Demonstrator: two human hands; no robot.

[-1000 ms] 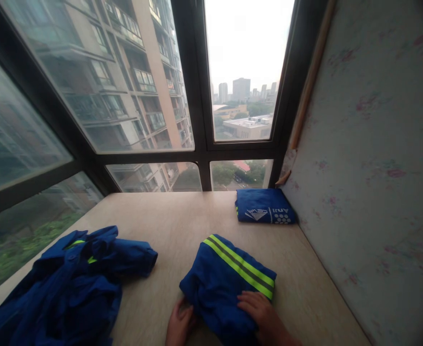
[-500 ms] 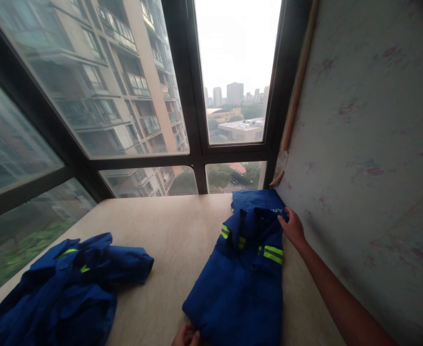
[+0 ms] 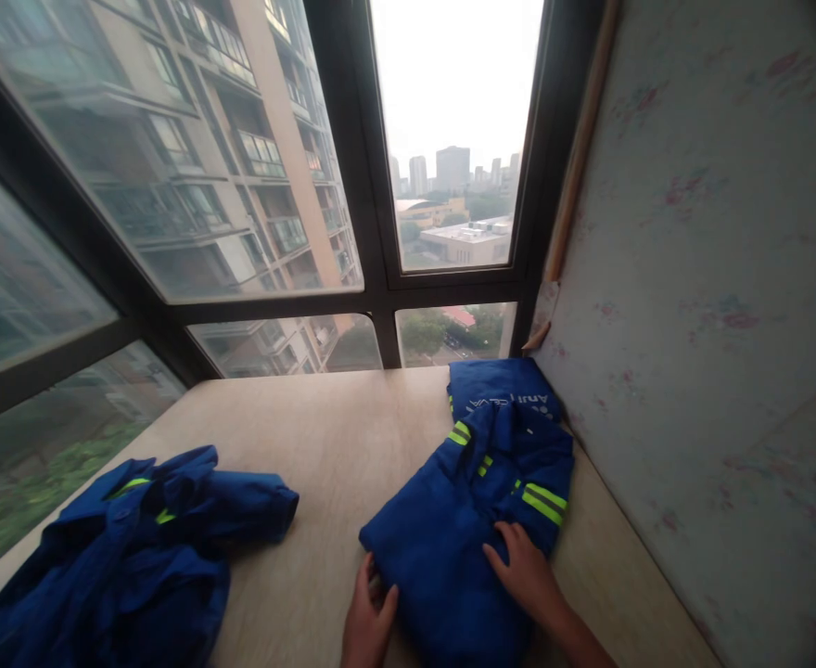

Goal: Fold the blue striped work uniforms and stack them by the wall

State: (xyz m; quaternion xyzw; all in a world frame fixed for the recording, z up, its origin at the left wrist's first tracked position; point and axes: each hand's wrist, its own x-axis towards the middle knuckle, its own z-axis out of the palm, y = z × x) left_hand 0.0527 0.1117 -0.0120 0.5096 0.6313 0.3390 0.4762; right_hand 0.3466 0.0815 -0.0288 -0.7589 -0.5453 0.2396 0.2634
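A blue jacket [image 3: 442,547] with yellow-green stripes lies folded lengthwise on the pale surface [image 3: 311,436], its collar towards the window. My left hand [image 3: 370,612] is at its lower left edge, thumb and fingers apart. My right hand [image 3: 525,568] rests on the jacket's right side below the stripe, fingers spread. Behind the collar, partly covered by it, sits another folded blue garment [image 3: 502,378] with white lettering. At the left a second blue jacket [image 3: 122,566] lies crumpled, one sleeve pointing right.
Large windows with dark frames [image 3: 380,297] stand along the back and left edges of the surface. A flower-patterned wall [image 3: 714,306] borders the right side, with a torn flap of its covering near the window corner.
My right hand has left the collar and come down onto the jacket's body. My left hand has moved up along the edge. The jacket's collar end has shifted right, uncovering more lettering behind.
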